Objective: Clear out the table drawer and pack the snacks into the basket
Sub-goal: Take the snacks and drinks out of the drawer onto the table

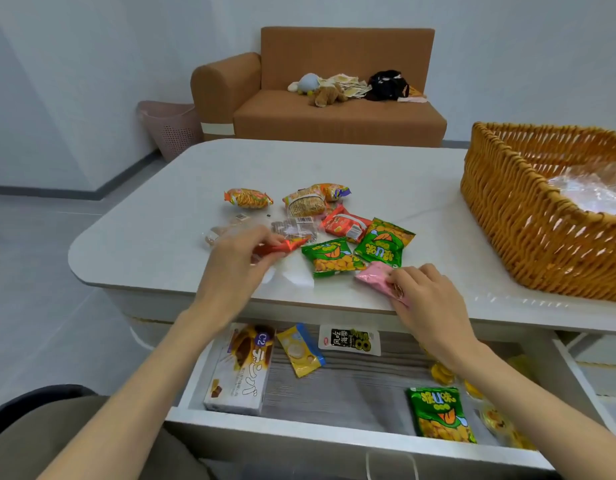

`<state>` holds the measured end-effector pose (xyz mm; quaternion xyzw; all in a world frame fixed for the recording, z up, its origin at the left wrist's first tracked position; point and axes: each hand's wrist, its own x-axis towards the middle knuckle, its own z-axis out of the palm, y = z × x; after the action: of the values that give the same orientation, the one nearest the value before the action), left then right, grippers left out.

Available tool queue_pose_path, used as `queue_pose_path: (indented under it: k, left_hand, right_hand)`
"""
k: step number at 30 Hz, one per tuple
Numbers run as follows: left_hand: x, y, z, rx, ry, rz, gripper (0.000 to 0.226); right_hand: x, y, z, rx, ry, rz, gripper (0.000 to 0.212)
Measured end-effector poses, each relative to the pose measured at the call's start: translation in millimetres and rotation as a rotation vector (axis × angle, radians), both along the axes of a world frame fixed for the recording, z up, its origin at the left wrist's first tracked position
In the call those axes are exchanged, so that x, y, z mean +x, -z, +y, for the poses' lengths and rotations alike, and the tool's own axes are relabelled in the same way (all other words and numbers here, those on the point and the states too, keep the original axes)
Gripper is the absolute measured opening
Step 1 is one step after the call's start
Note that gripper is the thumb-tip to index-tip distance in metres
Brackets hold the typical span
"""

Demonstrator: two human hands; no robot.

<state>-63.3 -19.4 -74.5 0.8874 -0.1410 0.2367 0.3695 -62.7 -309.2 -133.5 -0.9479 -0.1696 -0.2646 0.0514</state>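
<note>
Fingers [405, 274] on packet [371, 277] (seemingly near edge [334, 307])

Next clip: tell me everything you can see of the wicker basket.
The wicker basket is woven of orange-brown cane, with slanted walls and a thick braided rim. It stands upright on the right end of the white table, cut off by the frame's edge. Crinkled clear plastic lies inside; no snacks show in it. Only the table and the plastic touch it.

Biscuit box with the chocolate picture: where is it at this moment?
In the head view the biscuit box lies at the left end of the open drawer, the yellow packet just right of it.
</note>
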Motion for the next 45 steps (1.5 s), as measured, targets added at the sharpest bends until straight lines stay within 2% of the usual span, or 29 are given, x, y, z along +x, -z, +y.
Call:
queue_pose_path:
  k: [2,4,6,8,10,14,17,19,22,25,29,31,34,37,40,43,45]
  left_hand:
    - [-2,9,-2,0.135,0.074,0.07,0.008]
    - [-5,22,-6,0.31,0.109,0.153,0.009]
    - [-6,32,-14,0.458,0.13,0.237,0.018]
    - [-1,36,-20,0.508,0.125,0.296,0.032]
    - [10,37,-24,0.489,0.136,0.348,0.043]
    - [41,41,-32,0.506,0.177,0.403,0.049]
    - [64,47,-38,0.561,0.172,0.417,0.053]
    - [71,48,-42,0.517,0.173,0.447,0.054]
    - [67,43,-46,0.379,0.145,0.437,0.056]
    - [48,34,-56,0.362,0.154,0.319,0.05]
    - [3,28,-80,0.328,0.257,0.217,0.041]
    - [-16,33,-91,0.291,0.325,0.26,0.036]
    - [-31,53,-108,0.353,0.466,0.319,0.032]
    - [-33,76,-128,0.436,0.549,0.355,0.032]
    - [-28,99,-144,0.492,0.584,0.531,0.039]
    - [-22,122,-177,0.544,0.656,0.717,0.053]
    - [-19,132,-204,0.605,0.697,0.806,0.066]
  right_hand:
    - [-4,1,5,-0.011,-0.045,0.022,0.022]
    - [-7,2,8,-0.014,-0.054,0.062,0.03]
    - [-7,4,10,-0.028,-0.042,0.091,0.036]
    - [-3,5,11,-0.068,-0.034,0.123,0.038]
    - [5,5,13,-0.084,-0.035,0.166,0.04]
    - [25,-1,12,-0.037,-0.08,0.271,0.042]
    - [37,-8,7,0.047,-0.136,0.431,0.048]
    - [39,-11,4,0.124,-0.164,0.521,0.05]
    - [32,-15,-4,0.171,-0.182,0.511,0.045]
    - [16,-24,-13,0.24,-0.166,0.428,0.035]
    - [-21,-33,-34,0.298,-0.13,0.452,0.021]
    - [-40,-30,-50,0.281,-0.113,0.519,0.016]
    - [-59,-9,-77,0.075,-0.076,0.698,0.016]
    - [-65,21,-105,-0.169,0.039,0.799,0.024]
    - [-61,38,-125,-0.302,0.163,0.869,0.047]
    - [-62,53,-146,-0.28,0.258,0.993,0.075]
    - [-64,57,-151,-0.231,0.287,1.085,0.086]
